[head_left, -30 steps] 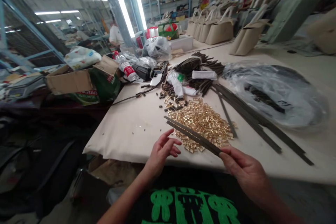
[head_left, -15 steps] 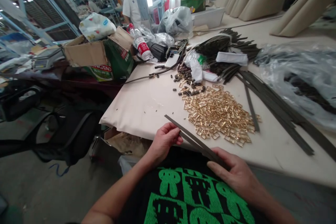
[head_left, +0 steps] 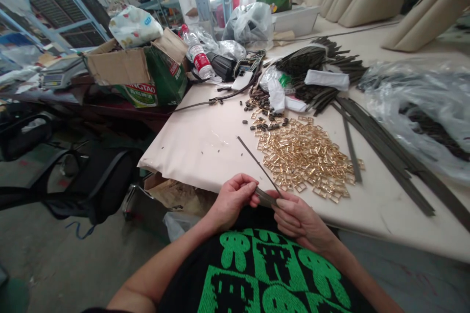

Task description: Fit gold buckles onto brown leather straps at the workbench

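A dark grey-green strap is held between both hands just in front of the table edge, folded so that one long end points up and left over the table. My left hand pinches the short end between thumb and fingertips. My right hand is closed around the strap near its fold, thumb on top. Just beyond the hands lies a heap of gold rectangular buckle frames. Small dark loops are scattered at the heap's far left edge.
Long flat straps lie to the right, beside a clear plastic bag. Farther back are a bundle of straps, a bottle and beige bags. A cardboard box stands left; a black chair is below it.
My right hand has moved left along the strap, closer to my left hand. The strap's free end now reaches farther over the table, standing apart from the short end.
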Demonstrator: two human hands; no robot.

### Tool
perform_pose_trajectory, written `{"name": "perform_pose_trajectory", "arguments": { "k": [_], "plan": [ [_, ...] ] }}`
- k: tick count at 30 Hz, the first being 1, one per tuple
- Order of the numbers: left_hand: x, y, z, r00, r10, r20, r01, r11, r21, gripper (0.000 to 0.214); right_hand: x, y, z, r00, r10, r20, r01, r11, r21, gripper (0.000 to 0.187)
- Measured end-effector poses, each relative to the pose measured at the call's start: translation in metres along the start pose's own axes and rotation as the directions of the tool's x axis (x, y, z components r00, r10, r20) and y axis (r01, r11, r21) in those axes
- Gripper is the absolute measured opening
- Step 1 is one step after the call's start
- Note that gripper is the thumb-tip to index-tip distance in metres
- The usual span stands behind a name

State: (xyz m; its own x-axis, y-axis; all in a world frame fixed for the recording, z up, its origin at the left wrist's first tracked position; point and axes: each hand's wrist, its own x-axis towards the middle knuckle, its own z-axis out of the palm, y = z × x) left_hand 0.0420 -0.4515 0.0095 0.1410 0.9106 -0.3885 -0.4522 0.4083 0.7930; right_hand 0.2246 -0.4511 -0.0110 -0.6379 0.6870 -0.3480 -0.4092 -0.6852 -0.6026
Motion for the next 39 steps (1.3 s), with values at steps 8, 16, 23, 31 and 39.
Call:
{"name": "perform_pose_trajectory", "arguments": {
  "k": [8,16,23,31,39],
  "plan": [
    [0.004,-0.005,0.005,0.994,-0.113,0.015,0.113,0.991,-0.065,0.041,0.004,0.005,-0.004,0.992,0.026,0.126,-0.041,0.992,0.121,0.02],
    [0.005,-0.016,0.004,0.992,-0.117,0.041,0.118,0.993,-0.002,0.039,0.003,0.009,-0.002,0.998,-0.049,0.029,0.051,0.998,-0.047,0.023],
    [0.002,0.001,-0.012,0.984,0.176,-0.036,-0.17,0.977,0.127,0.038,-0.015,-0.003,-0.007,0.976,-0.174,-0.13,0.047,0.756,-0.653,0.035],
    [0.006,0.014,-0.027,0.984,0.083,-0.156,-0.081,0.997,0.02,0.036,-0.025,-0.001,-0.007,0.993,0.061,-0.103,-0.118,0.639,-0.76,0.042],
    [0.0,0.006,-0.026,0.986,-0.104,-0.127,0.065,0.957,-0.282,0.023,-0.023,0.008,-0.013,0.966,0.245,-0.084,-0.246,0.765,-0.595,0.057]
  ]
}}
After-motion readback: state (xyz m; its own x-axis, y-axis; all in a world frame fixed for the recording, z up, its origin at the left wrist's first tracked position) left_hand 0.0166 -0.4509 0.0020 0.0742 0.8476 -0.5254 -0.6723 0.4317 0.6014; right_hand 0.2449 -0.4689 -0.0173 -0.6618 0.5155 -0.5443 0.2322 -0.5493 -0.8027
